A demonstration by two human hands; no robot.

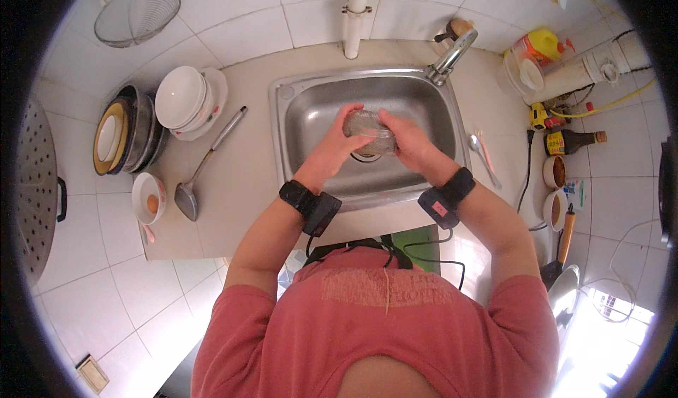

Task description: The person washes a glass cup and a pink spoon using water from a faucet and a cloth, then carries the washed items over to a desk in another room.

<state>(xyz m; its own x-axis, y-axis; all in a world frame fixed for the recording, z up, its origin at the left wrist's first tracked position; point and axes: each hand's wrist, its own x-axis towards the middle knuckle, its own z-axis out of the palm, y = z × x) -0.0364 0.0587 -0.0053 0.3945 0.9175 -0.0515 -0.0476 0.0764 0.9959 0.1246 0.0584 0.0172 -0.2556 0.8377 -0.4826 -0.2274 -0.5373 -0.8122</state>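
Above the stainless steel sink (318,173), a greyish, see-through ribbed container (365,124) is held between both hands. My left hand (335,146) grips its left side, with the thumb across the near side. On the opposite side, my right hand (414,139) is wrapped around it and looks slightly blurred. The fingers cover part of the container, and its exact kind and contents are hard to make out. Just below it, the sink drain (365,157) shows in part. The chrome faucet (450,59) rises at the sink's back right corner.
Left on the counter (238,196) are stacked white bowls (180,96), nested pans (139,128), a metal spatula (204,165) and a bowl with an egg (152,203). Right of the sink lie a spoon (482,159), a sauce bottle (569,141) and a black cable (527,170). A pipe (355,22) stands behind.
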